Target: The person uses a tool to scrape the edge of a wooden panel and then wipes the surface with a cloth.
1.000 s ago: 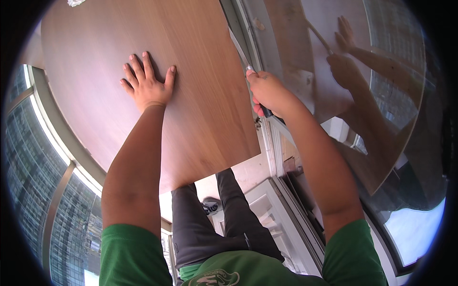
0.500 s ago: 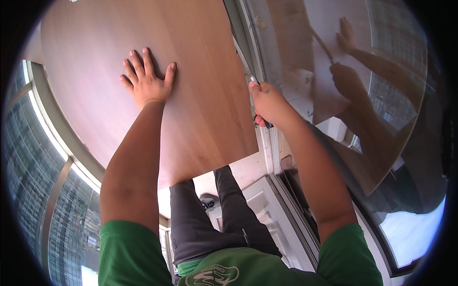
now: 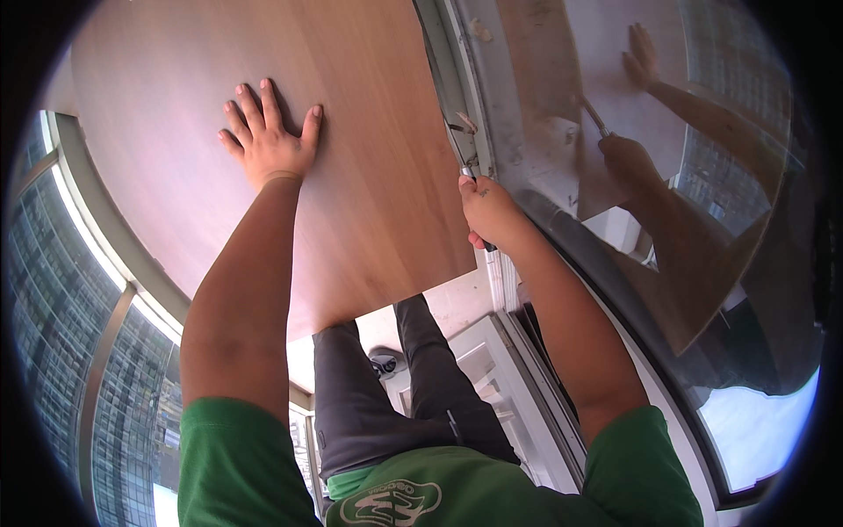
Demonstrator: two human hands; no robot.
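A large wood-grain panel [image 3: 369,158] spreads out in front of me. Flat on its face lies my left hand [image 3: 279,149], fingers spread, holding nothing. At the panel's right edge my right hand [image 3: 492,211] is closed round the dark handle of a long, narrow metal tool [image 3: 466,171], perhaps a file or a knife. A silver collar shows above my fist. Its shaft runs away from me along the panel edge, partly hidden there. A thin brownish strip or curl [image 3: 466,123] sits beside the shaft.
Dark reflective glass [image 3: 702,220] stands close on the right, mirroring both arms. A pale frame [image 3: 474,79] runs between glass and panel. Curved window framing [image 3: 110,237] bounds the left. Below are my legs [image 3: 351,404], a shoe [image 3: 385,362] and a white panelled door [image 3: 492,369].
My right hand has moved toward me along the panel edge, drawing the tool down with it. The brownish strip now shows beside the shaft. My left hand stays flat, shifted slightly up in view.
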